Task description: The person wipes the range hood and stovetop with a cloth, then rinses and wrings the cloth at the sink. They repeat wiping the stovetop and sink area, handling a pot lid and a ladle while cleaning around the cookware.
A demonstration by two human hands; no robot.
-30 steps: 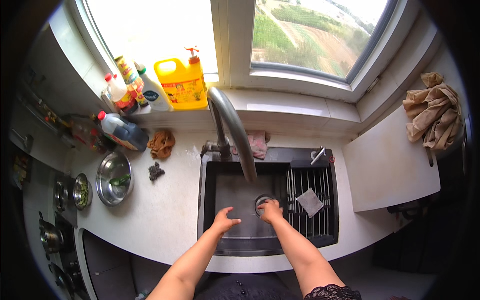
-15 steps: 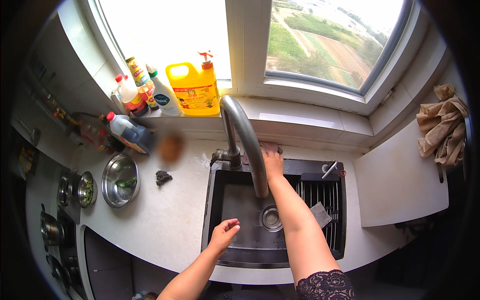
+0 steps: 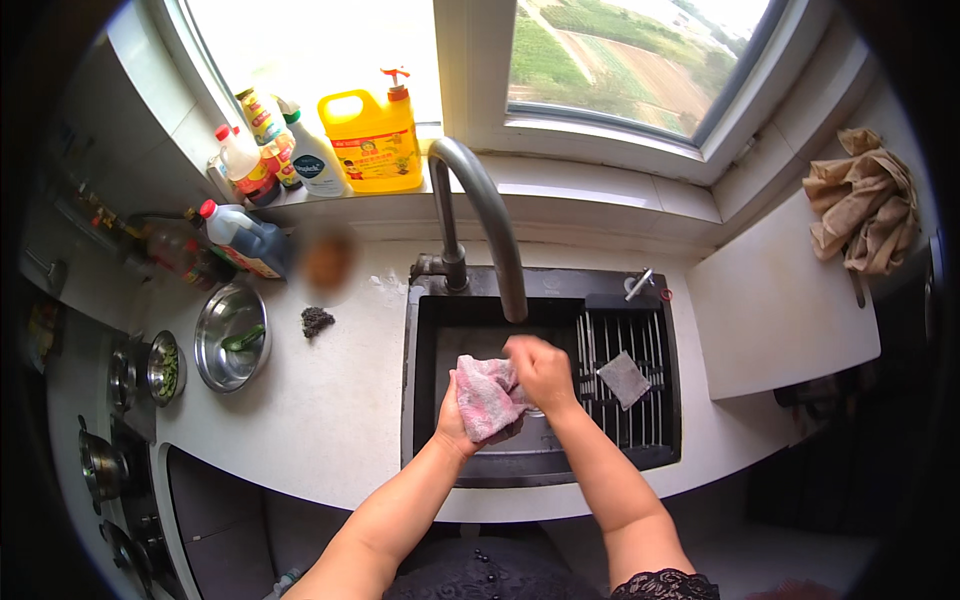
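A pink and white dishcloth (image 3: 488,396) is bunched up over the sink (image 3: 430,468). My left hand (image 3: 455,418) holds it from the left and below, with the thumb along its edge. At the cloth's right side, my right hand (image 3: 543,375) is closed with its fingers curled against the fabric; the fingertips are a little blurred. Above both hands arches the grey faucet (image 3: 510,270). On the rack (image 3: 650,425) in the right part of the sink lies a grey scouring pad (image 3: 624,380).
Left on the counter stand a steel bowl (image 3: 212,350) with something green inside and a dark wire scrubber (image 3: 316,321). A yellow jug (image 3: 375,150) and other bottles line the sill. To the right, a white board (image 3: 780,320) leans beside a hanging tan cloth (image 3: 865,205).
My right hand has come back from behind the sink with the pink cloth. My left hand has moved up and now grips it too. The view has shifted slightly.
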